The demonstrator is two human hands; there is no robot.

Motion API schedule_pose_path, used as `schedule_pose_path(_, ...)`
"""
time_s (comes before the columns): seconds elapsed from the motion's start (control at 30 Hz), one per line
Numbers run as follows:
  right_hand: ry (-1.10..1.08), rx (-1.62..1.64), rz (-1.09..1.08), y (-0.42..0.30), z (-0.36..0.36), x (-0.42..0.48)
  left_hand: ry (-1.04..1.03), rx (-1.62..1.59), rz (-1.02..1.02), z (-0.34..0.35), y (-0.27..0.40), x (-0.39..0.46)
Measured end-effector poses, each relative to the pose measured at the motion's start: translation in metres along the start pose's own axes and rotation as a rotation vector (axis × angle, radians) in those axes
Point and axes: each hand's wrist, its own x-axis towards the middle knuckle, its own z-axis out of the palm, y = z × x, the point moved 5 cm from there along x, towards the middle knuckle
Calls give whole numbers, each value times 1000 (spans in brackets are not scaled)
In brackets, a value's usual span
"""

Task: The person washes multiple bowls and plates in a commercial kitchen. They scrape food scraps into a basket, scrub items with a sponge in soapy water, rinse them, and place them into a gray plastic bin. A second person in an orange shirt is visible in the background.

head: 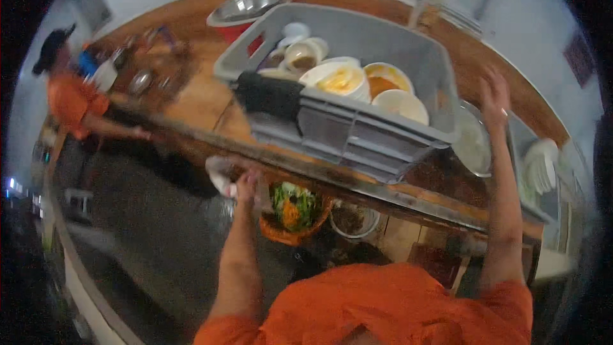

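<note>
My left hand [246,184] is low on the near side of the counter edge, gripping what looks like a white bowl [218,173], blurred and partly covered by the fingers. Just right of that hand, an orange bucket [282,237] holds green scraps and some orange food. My right hand [495,93] is raised at the right end of a grey plastic bin [335,124], fingers apart and holding nothing. Inside the bin are several used white bowls [402,104], some with yellow or orange residue. A black piece, perhaps cloth, [270,96] hangs over its near left rim.
The bin stands on a wooden counter [201,105]. Behind it is a metal bowl [251,7] over a red container. At right are a round metal tray [471,139] and stacked white plates [541,165]. A white bucket [354,230] sits below. Another person [74,100] stands left.
</note>
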Motion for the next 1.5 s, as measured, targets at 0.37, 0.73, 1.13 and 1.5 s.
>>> schedule_pose_path(0.37, -1194, -533, 84, 55, 292, 11, -285, -155, 176, -1, -117, 0)
schedule_pose_path(0.73, -1018, -362, 658, 80, 304, -1, 178, 248, -447, -184, -244, -200)
schedule_pose_path(1.13, -1215, -123, 210, 63, 330, 39, 177, 14, -478, -169, -202, -135)
schedule_pose_path(1.5, -971, -52, 157, 65, 256, 109, 59, -55, -664, -156, -153, -135)
